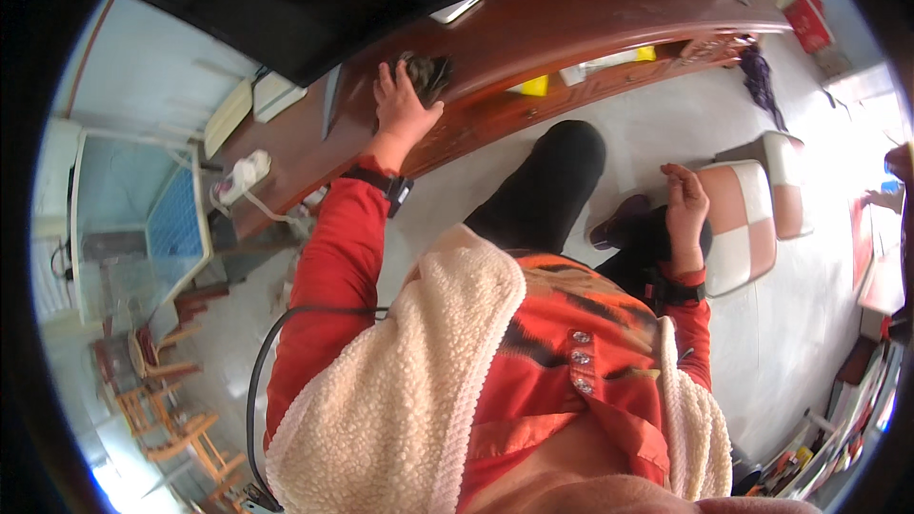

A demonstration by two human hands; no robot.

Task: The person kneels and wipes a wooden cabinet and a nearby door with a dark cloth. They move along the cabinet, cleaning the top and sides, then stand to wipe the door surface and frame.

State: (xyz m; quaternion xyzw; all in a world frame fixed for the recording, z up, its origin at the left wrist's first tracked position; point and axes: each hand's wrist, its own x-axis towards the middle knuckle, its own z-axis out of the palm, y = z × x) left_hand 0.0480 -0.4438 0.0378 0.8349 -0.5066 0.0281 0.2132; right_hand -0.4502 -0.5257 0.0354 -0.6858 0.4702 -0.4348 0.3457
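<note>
My left hand (405, 108) is on the reddish-brown top of a wooden cabinet (528, 39). Between its thumb and fingers is a dark, crumpled bundle (430, 76), which looks like cloth; blur and the fingers hide part of it. My right hand (687, 201) hangs over my leg, near a checkered stool (739, 228). Its fingers are loosely curled together, and nothing shows in them.
A large black screen (285, 7) stands along the cabinet's back. Beside it are a white phone-like object (457, 8) and a white power strip (243, 175) with a cord. Yellow items (535, 86) sit in the cabinet's open front. Wooden chairs (175, 421) stand lower left.
</note>
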